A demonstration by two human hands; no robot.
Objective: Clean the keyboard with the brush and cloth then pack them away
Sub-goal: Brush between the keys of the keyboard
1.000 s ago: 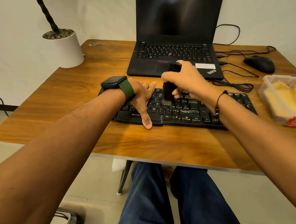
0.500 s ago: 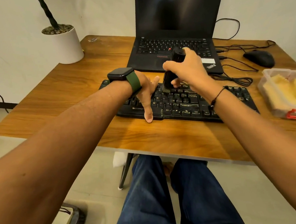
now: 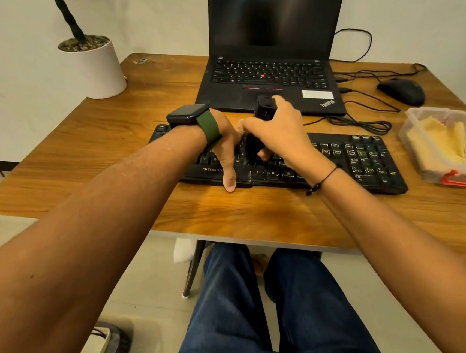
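Observation:
A black keyboard (image 3: 364,161) lies across the wooden desk (image 3: 114,136) in front of me. My right hand (image 3: 278,132) is closed around a black brush (image 3: 264,110), held upright with its bristle end down on the middle keys. My left hand (image 3: 225,148) rests on the keyboard's left half, thumb hooked over the front edge, fingers spread on the keys. A yellow cloth (image 3: 439,139) lies folded inside a clear plastic box (image 3: 436,176) at the right.
An open black laptop (image 3: 267,45) stands just behind the keyboard. A black mouse (image 3: 401,91) and loose cables (image 3: 363,124) lie to its right. A white plant pot (image 3: 93,67) stands at the back left corner. My legs show under the desk edge.
The brush in my right hand has gone from the upper key rows back down toward the lower middle keys. My left hand stays on the keyboard's left half.

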